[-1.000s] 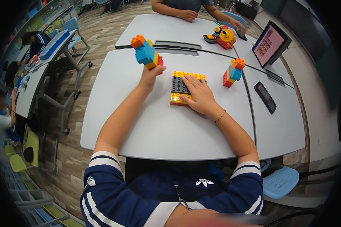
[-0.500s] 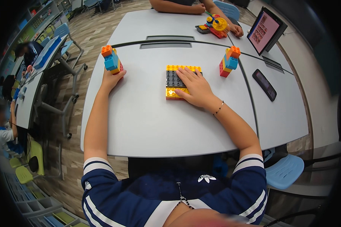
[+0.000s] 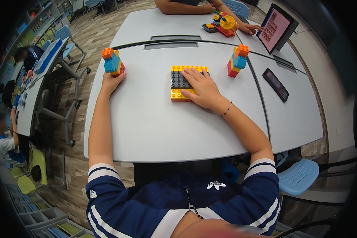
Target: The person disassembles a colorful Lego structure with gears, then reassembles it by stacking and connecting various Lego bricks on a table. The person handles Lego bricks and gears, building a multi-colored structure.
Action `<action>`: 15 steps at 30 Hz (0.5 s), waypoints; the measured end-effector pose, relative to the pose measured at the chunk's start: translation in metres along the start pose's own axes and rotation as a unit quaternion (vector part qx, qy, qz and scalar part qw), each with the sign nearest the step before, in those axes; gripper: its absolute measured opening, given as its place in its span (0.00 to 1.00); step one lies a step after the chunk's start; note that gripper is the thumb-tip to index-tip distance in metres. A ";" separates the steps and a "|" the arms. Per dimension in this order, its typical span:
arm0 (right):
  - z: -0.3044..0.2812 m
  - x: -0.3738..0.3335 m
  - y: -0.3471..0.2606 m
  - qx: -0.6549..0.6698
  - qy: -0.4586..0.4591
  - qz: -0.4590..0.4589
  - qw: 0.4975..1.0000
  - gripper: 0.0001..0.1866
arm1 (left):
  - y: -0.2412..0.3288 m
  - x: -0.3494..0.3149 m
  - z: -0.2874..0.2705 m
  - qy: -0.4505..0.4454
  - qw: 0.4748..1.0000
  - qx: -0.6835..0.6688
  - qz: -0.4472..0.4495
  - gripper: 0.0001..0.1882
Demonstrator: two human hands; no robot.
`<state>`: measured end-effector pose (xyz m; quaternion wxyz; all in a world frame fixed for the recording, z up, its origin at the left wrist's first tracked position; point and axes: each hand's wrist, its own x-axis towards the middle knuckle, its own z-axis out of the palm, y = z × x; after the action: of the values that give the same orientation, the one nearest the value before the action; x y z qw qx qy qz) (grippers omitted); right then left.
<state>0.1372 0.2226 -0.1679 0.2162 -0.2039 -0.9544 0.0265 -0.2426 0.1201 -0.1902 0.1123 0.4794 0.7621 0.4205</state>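
Observation:
At the table's left, my left hand (image 3: 112,83) is closed around the base of a building-block tower (image 3: 112,63) of orange, blue, yellow and red blocks, which stands on the tabletop. My right hand (image 3: 201,88) lies flat, fingers spread, over the right part of a block platform (image 3: 178,80) in the middle. The platform has yellow rows at its far and near ends, a dark grey studded plate between them and red below. To its right stands a second, similar tower (image 3: 238,61), apart from both hands.
A dark phone (image 3: 276,85) lies on the right table section. A tablet (image 3: 275,29) stands beyond it. Across the table, another person's hand (image 3: 250,28) reaches toward its screen, near a model with a yellow wheel (image 3: 227,22). A blue chair (image 3: 298,177) is at lower right.
The other person's hand has moved right to the tablet's screen. My view has shifted slightly; my hands keep their places on the tower and the platform.

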 end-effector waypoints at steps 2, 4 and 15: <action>0.000 0.001 0.001 0.035 0.006 0.011 0.999 0.32 | 0.001 0.001 0.000 0.010 0.998 0.047 0.031 0.24; -0.001 0.001 0.004 0.082 0.008 0.022 0.996 0.30 | 0.002 -0.002 0.000 0.021 0.989 0.140 0.042 0.30; -0.016 -0.001 0.038 0.165 0.000 0.062 0.984 0.36 | 0.034 -0.106 0.038 0.080 0.964 0.196 0.158 0.27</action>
<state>0.1588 0.2561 -0.1586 0.2449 -0.2244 -0.9225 0.1966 -0.1441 0.0592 -0.2127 -0.1131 0.5714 0.7505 0.3121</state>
